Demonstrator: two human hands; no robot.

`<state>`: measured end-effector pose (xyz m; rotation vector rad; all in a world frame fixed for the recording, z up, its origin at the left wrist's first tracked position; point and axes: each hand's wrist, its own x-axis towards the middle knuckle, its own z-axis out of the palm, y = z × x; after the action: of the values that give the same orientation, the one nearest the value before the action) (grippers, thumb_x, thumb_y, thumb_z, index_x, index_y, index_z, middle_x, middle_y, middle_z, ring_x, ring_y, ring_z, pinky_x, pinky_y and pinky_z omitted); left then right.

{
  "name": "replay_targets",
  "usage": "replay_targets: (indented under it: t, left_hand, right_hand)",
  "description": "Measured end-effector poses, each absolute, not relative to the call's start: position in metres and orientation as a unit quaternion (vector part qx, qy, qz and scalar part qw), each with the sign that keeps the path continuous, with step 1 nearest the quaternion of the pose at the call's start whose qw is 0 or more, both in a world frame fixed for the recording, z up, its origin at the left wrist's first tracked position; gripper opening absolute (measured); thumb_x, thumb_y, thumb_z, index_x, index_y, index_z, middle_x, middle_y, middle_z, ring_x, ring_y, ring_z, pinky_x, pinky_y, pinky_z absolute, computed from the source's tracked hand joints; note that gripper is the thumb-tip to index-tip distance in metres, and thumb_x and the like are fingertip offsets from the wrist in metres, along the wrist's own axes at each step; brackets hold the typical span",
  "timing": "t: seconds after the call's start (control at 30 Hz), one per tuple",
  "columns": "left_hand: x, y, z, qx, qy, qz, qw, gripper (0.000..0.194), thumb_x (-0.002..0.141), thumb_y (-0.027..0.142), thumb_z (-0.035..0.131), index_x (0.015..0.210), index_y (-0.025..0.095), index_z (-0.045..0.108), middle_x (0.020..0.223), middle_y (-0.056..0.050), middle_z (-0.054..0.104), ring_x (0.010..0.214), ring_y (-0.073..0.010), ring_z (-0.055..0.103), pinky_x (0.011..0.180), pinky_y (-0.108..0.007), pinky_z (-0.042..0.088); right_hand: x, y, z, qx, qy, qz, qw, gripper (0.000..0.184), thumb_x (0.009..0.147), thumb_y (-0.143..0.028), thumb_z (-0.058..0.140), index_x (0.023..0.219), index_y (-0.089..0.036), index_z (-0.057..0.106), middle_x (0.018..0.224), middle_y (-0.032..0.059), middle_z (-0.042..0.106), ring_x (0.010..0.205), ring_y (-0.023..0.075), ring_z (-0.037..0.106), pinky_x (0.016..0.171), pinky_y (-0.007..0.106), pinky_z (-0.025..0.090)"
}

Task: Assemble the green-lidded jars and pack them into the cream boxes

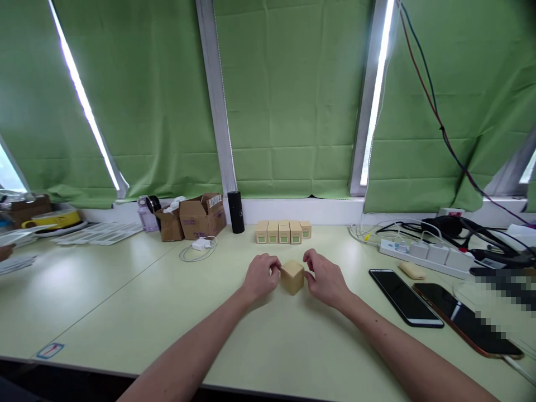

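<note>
A small plain cardboard box [292, 277] sits on the table between my hands, with one corner turned towards me. At its left edge is my left hand [262, 276], fingers curled, with thumb and forefinger pinching the edge. My right hand [326, 277] is at the box's right side; its thumb and forefinger are apart, and the fingertips are close to the box without gripping it. Beyond the hands, several similar small boxes [283, 233] stand side by side in a row, most with a pale green label facing me.
A black cylinder [236, 212] and open cartons [201, 216] stand at the back left, near a white charger [201, 244]. To the right lie two phones [404, 296], a power strip [427, 257] and tangled cables. Another person's hand [5, 252] shows at far left.
</note>
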<state>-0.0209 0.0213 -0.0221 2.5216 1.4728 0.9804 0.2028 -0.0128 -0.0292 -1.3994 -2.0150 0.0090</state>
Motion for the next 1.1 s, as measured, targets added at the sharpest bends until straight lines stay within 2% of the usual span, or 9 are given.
replay_targets:
  t: [0.1, 0.3, 0.47, 0.7, 1.0, 1.1]
  left_hand:
    - [-0.021, 0.020, -0.019, 0.811, 0.483, 0.327, 0.044, 0.024, 0.077, 0.005, 0.052, 0.071, 0.021, 0.069, 0.075, -0.002, 0.071, 0.077, -0.0201, 0.064, 0.077, -0.032, 0.047]
    - [-0.021, 0.022, -0.020, 0.793, 0.509, 0.328, 0.069, 0.036, 0.078, 0.004, 0.050, 0.097, 0.021, 0.075, 0.079, -0.002, 0.071, 0.075, -0.0200, 0.064, 0.072, -0.031, 0.046]
    - [-0.020, 0.023, -0.024, 0.812, 0.486, 0.315, 0.075, 0.039, 0.078, 0.005, 0.052, 0.104, 0.022, 0.076, 0.081, -0.002, 0.073, 0.079, -0.0203, 0.064, 0.075, -0.031, 0.046]
    - [-0.022, 0.023, -0.023, 0.819, 0.477, 0.314, 0.066, 0.022, 0.081, 0.011, 0.054, 0.082, 0.021, 0.073, 0.073, -0.001, 0.070, 0.075, -0.0199, 0.062, 0.070, -0.030, 0.044]
    - [-0.020, 0.023, -0.026, 0.823, 0.479, 0.300, 0.064, 0.023, 0.083, 0.012, 0.055, 0.086, 0.021, 0.075, 0.078, -0.003, 0.071, 0.079, -0.0205, 0.063, 0.074, -0.032, 0.046]
    - [-0.019, 0.021, -0.028, 0.830, 0.465, 0.301, 0.067, 0.027, 0.084, 0.013, 0.054, 0.096, 0.022, 0.077, 0.083, -0.004, 0.072, 0.083, -0.0210, 0.064, 0.078, -0.033, 0.048]
  right_hand:
    - [0.204, -0.007, -0.031, -0.596, -0.734, 0.021, 0.324, 0.021, 0.090, -0.017, 0.050, 0.106, -0.026, 0.040, 0.081, -0.0017, 0.061, 0.066, 0.0177, 0.055, 0.056, 0.027, 0.027]
    - [0.204, -0.017, -0.023, -0.522, -0.777, 0.043, 0.349, 0.020, 0.089, -0.022, 0.050, 0.105, -0.027, 0.038, 0.078, -0.0045, 0.058, 0.065, 0.0171, 0.055, 0.058, 0.027, 0.030]
    - [0.199, -0.024, -0.021, -0.478, -0.818, 0.033, 0.318, 0.032, 0.082, -0.015, 0.052, 0.109, -0.027, 0.038, 0.077, -0.0052, 0.056, 0.066, 0.0169, 0.055, 0.058, 0.026, 0.027]
    - [0.203, -0.006, -0.032, -0.599, -0.739, 0.037, 0.306, 0.026, 0.091, -0.014, 0.047, 0.112, -0.026, 0.039, 0.073, -0.0023, 0.062, 0.063, 0.0189, 0.056, 0.057, 0.027, 0.021]
    - [0.208, -0.004, -0.030, -0.579, -0.740, 0.103, 0.327, 0.038, 0.079, -0.009, 0.051, 0.109, -0.028, 0.039, 0.082, -0.0044, 0.063, 0.067, 0.0163, 0.057, 0.057, 0.025, 0.027]
    - [0.207, -0.003, -0.031, -0.553, -0.741, 0.138, 0.355, 0.043, 0.077, -0.011, 0.054, 0.113, -0.029, 0.040, 0.100, -0.0015, 0.063, 0.071, 0.0150, 0.060, 0.058, 0.024, 0.034]
